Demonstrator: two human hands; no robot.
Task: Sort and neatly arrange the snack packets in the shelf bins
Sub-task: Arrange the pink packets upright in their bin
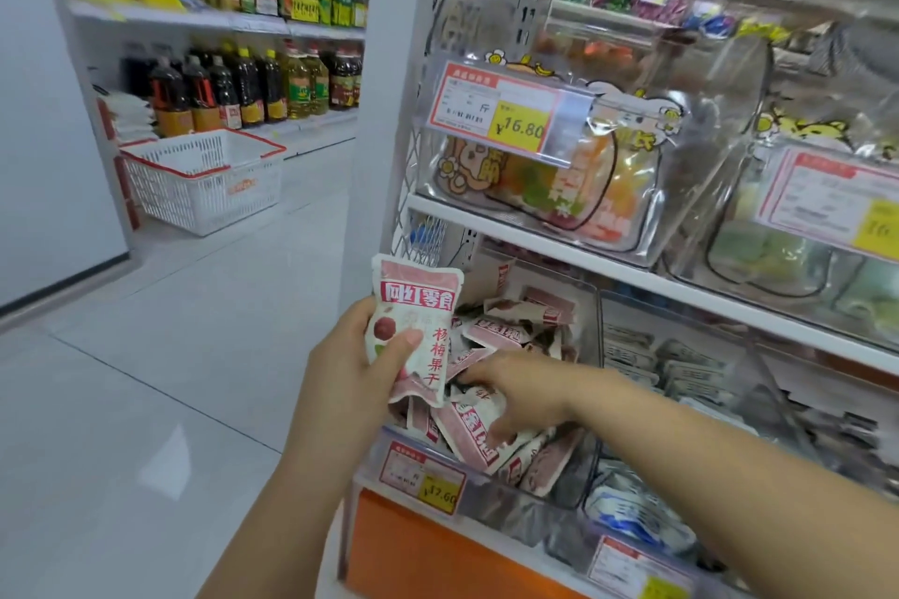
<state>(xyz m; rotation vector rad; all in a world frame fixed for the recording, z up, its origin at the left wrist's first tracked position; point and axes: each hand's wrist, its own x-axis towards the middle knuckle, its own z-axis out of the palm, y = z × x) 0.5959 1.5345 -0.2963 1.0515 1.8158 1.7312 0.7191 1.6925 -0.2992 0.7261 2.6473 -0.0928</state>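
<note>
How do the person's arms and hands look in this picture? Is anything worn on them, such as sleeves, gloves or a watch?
Both forearms are bare as far as the frame shows: no sleeve reaches into view. The left hand and the right hand wear no gloves, and no ring, watch or bracelet is visible.
</note>
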